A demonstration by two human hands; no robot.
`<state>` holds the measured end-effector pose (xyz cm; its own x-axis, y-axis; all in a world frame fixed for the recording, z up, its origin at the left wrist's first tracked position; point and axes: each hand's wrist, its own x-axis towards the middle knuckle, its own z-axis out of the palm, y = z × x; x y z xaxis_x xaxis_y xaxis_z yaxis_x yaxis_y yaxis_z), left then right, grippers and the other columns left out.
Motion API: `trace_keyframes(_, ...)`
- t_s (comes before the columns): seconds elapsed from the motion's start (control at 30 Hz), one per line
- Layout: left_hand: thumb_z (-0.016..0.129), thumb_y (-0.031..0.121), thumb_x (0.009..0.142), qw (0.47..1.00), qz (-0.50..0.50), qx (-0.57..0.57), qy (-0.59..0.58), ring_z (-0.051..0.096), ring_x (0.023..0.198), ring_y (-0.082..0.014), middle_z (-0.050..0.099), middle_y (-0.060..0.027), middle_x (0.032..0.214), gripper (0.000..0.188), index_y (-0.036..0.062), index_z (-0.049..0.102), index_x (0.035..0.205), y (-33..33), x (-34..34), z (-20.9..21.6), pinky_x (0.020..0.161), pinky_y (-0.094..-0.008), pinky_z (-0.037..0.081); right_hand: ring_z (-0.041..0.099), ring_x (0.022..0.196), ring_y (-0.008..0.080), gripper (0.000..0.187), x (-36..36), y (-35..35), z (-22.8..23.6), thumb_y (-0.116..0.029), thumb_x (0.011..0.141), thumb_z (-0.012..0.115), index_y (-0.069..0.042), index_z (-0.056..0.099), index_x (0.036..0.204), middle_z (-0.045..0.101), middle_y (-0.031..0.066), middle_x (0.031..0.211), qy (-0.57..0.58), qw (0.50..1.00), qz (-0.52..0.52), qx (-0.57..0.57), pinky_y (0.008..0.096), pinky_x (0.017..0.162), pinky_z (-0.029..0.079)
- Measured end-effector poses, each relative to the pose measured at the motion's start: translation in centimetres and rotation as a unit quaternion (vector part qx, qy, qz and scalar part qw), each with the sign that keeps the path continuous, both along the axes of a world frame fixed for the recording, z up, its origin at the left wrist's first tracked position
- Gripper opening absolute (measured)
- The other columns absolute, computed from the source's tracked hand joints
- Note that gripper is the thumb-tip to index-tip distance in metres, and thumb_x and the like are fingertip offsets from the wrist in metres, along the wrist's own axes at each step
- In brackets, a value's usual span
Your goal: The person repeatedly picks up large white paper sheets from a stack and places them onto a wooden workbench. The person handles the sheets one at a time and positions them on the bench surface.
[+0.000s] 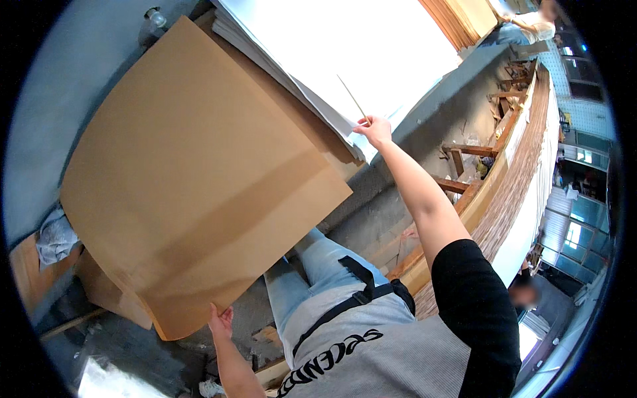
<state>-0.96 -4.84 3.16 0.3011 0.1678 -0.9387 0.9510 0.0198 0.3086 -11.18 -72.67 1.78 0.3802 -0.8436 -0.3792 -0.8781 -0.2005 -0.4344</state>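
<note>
A large brown sheet of board or heavy paper spreads across the left and middle of the view, its near corner curling down. My left hand is closed on the sheet's near edge, fingers at the rim. Farther off, my right hand pinches a thin stick that points up and away to the left. That hand is over the near corner of a stack of white sheets. Part of the white stack's near side shows layered edges beside the brown sheet.
To the right runs a long stack of thin wood-coloured sheets on a timber frame, with scraps beneath. A grey cloth lies at far left. One person is at the top right, another at lower right.
</note>
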Motion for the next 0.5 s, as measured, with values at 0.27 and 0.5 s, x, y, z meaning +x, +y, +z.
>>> trace_keyframes(0.27, 0.058, 0.038, 0.079, 0.999, -0.003, -0.042, 0.003, 0.060, 0.064, -0.0200, 0.060, -0.0071, 0.076, 0.038, 0.0074, 0.051, 0.099, 1.1, -0.3, -1.1, 0.053, -0.0266, 0.051, 0.061, 0.076, 0.0188, 0.028, -0.6, 0.6, 0.6, -0.032, 0.082, 0.052, -0.007, 0.062, 0.085, 0.064, 0.0064, 0.073, 0.004, 0.985, -0.067, 0.159, 0.0311, 0.069, 0.046)
trace_keyframes(0.5, 0.058, 0.037, 0.080, 0.998, 0.013, -0.058, -0.010, 0.060, 0.065, -0.0220, 0.060, -0.0104, 0.084, 0.044, 0.0047, 0.047, 0.108, 0.9, -0.7, -1.3, 0.056, -0.0280, 0.051, 0.054, 0.097, 0.0309, 0.031, -2.2, 3.0, 2.3, -0.029, 0.087, 0.035, -0.018, 0.049, 0.113, 0.057, 0.0158, 0.103, 0.180, 0.982, -0.035, -0.042, 0.0413, 0.081, 0.042)
